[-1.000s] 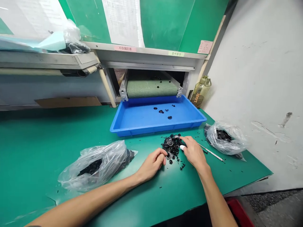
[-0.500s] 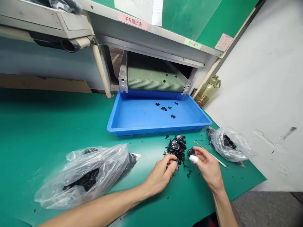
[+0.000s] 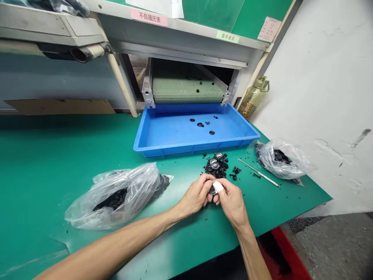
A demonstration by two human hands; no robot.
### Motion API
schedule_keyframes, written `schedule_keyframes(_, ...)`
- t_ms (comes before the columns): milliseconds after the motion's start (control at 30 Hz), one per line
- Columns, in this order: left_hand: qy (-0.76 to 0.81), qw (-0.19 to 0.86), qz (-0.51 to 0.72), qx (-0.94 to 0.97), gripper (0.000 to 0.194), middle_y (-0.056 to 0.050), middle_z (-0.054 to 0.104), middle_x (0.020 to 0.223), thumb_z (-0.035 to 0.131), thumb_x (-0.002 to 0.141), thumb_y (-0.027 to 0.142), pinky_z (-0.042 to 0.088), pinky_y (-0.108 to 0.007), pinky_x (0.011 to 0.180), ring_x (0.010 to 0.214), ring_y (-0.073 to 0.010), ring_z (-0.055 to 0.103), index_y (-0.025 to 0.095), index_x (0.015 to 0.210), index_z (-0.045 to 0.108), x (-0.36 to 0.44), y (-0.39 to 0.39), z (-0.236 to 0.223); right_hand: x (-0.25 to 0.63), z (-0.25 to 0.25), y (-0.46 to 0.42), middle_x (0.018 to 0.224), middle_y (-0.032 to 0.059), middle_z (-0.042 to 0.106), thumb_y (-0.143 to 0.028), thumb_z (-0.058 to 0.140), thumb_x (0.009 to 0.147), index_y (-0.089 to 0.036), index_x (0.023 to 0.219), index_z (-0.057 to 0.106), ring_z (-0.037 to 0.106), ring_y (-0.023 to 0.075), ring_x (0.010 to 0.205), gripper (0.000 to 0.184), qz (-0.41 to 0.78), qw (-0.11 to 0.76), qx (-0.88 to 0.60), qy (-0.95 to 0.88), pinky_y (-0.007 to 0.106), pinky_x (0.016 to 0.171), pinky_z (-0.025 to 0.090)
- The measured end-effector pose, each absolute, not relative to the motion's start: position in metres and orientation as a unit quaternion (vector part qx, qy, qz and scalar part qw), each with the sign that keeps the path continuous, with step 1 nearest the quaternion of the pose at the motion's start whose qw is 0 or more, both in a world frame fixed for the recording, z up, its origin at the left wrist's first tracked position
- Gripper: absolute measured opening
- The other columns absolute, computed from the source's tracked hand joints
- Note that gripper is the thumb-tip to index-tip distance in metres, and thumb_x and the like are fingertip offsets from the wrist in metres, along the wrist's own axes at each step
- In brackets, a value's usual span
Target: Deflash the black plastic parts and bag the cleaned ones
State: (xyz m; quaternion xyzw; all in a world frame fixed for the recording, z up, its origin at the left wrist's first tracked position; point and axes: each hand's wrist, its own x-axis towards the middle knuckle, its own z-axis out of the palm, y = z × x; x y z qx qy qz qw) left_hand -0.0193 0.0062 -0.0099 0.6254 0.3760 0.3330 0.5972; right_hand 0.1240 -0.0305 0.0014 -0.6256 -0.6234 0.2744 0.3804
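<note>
A small round black part is pinched between my left hand and my right hand, close above the green table. Both thumbs press on it, and the fingers cover much of its rim. White tape wraps a digit of my right hand. Just beyond my fingertips lies a pile of black parts, some round with pale rings, others small and branched. To its right sits a little cluster of black pieces.
A blue tray with several black parts stands under a green conveyor belt. Clear plastic bags of black parts lie left and right. A thin white tool rests near the right bag. A bottle stands by the wall.
My right hand has moved left with the round black part and met my left hand, which now grips it too. The camera view has shifted slightly.
</note>
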Motion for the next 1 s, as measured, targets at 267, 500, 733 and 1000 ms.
schedule_keyframes(267,0.377,0.678,0.384,0.500,0.039,0.006,0.054,0.058,0.049,0.088,0.055,0.026,-0.015,0.033,0.036,-0.0052,0.042,0.018,0.102,0.050,-0.018,0.014,-0.001,0.175,0.011,0.035,0.096,0.0071,0.066,-0.010,0.045,0.077,-0.022,0.100,0.069,0.059,0.0196,0.087,0.035,0.113,0.316,-0.667,-0.665,0.029,0.076,0.042)
schedule_keyframes(500,0.334,0.746,0.384,0.430,0.030,-0.001,0.065,0.079,0.061,0.083,0.042,0.038,-0.016,0.035,0.050,-0.0126,0.064,0.020,0.086,0.040,-0.025,0.021,0.002,0.178,0.010,0.033,0.084,0.0049,0.063,-0.012,0.042,0.084,-0.019,0.089,0.067,0.057,0.0183,0.078,0.027,0.083,0.283,-0.642,-0.708,0.029,0.073,0.041)
schedule_keyframes(733,0.354,0.741,0.329,0.465,0.030,0.003,0.058,0.062,0.050,0.089,0.047,0.029,-0.015,0.037,0.043,-0.0065,0.048,0.017,0.096,0.048,-0.019,0.019,0.004,0.149,0.024,-0.031,0.098,0.0043,0.063,-0.006,0.035,0.092,-0.021,0.103,0.061,0.059,0.0144,0.091,0.032,0.122,0.354,-0.483,-0.791,0.026,0.082,0.043)
schedule_keyframes(1000,0.369,0.704,0.299,0.528,0.037,0.009,0.044,0.050,0.048,0.089,0.052,0.020,-0.017,0.036,0.035,-0.0049,0.034,0.016,0.097,0.051,-0.012,0.013,0.002,0.123,0.012,-0.042,0.099,0.0071,0.063,-0.014,0.041,0.089,-0.022,0.114,0.059,0.061,0.0172,0.081,0.032,0.145,0.359,-0.610,-0.691,0.026,0.067,0.048)
